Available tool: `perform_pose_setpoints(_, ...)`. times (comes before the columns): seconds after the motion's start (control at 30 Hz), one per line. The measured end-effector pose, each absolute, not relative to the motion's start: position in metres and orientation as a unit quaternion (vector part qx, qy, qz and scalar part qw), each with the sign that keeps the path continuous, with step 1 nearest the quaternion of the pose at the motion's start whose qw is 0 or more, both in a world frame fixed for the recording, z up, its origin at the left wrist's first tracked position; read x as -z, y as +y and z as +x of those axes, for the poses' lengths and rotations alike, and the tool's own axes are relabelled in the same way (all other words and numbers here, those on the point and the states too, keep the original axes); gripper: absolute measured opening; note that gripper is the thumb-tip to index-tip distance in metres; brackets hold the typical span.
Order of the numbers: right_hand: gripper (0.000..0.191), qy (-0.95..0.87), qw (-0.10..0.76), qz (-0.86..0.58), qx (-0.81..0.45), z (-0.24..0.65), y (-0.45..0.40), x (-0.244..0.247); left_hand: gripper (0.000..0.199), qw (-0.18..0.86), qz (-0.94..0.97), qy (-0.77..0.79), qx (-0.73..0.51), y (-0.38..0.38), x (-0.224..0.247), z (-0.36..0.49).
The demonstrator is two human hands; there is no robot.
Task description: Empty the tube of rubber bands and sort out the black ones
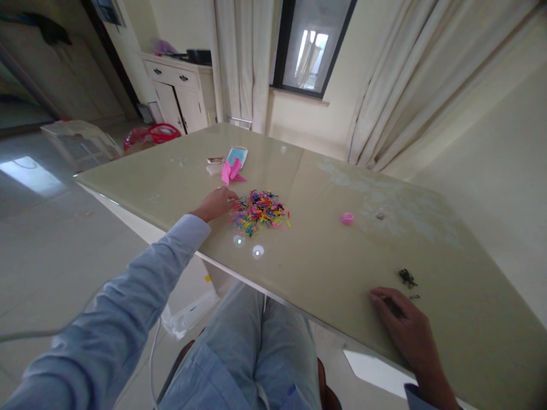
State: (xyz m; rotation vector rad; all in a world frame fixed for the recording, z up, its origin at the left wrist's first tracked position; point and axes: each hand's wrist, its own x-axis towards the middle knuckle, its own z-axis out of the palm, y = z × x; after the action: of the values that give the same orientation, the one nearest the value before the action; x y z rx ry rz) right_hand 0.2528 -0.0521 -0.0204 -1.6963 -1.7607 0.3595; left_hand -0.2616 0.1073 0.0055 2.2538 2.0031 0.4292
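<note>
My left hand reaches to the left edge of a heap of small multicoloured bands, which look like little rubber hair ties. Its fingers are drawn together at the heap; anything between the fingertips is too small to make out. At the right, my right hand rests on the table near its front edge, fingers curled toward the thumb. Whatever they may hold is hidden. Just beyond it lies a small cluster of black bands, with one loose dark band nearer the hand.
Behind the heap are bright pink pieces and a blue face mask. A small pink object sits right of centre, with a small clear piece beside it. The glossy table reflects light. A white cabinet stands beyond.
</note>
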Motion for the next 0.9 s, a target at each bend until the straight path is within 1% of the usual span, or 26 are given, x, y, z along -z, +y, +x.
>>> perform_pose_setpoints(0.13, 0.032, -0.672, 0.329, -0.648, -0.140, 0.252, -0.052, 0.018, 0.038, 0.056, 0.740, 0.655, -0.143, 0.114, -0.005, -0.258)
perform_pose_setpoints(0.33, 0.030, -0.672, 0.332, -0.647, -0.141, 0.251, -0.052, 0.018, 0.030, 0.055, 0.739, 0.658, -0.132, 0.120, -0.005, -0.262)
perform_pose_setpoints(0.6, 0.030, -0.668, 0.330, -0.651, -0.145, 0.252, -0.053, 0.021, 0.022, 0.062, 0.714, 0.677, -0.166, 0.120, -0.005, -0.261)
perform_pose_setpoints(0.7, 0.031, -0.667, 0.331, -0.652, -0.144, 0.250, -0.053, 0.019, 0.021, 0.063, 0.701, 0.681, -0.203, 0.117, -0.006, -0.258)
perform_pose_setpoints(0.8, 0.031, -0.665, 0.332, -0.653, -0.144, 0.250, -0.054, 0.019, 0.022, 0.086, 0.673, 0.685, -0.268, 0.112, -0.008, -0.255)
perform_pose_setpoints(0.9, 0.031, -0.665, 0.335, -0.651, -0.147, 0.250, -0.054, 0.020, 0.022, 0.169, 0.637, 0.662, -0.356, 0.105, -0.013, -0.247)
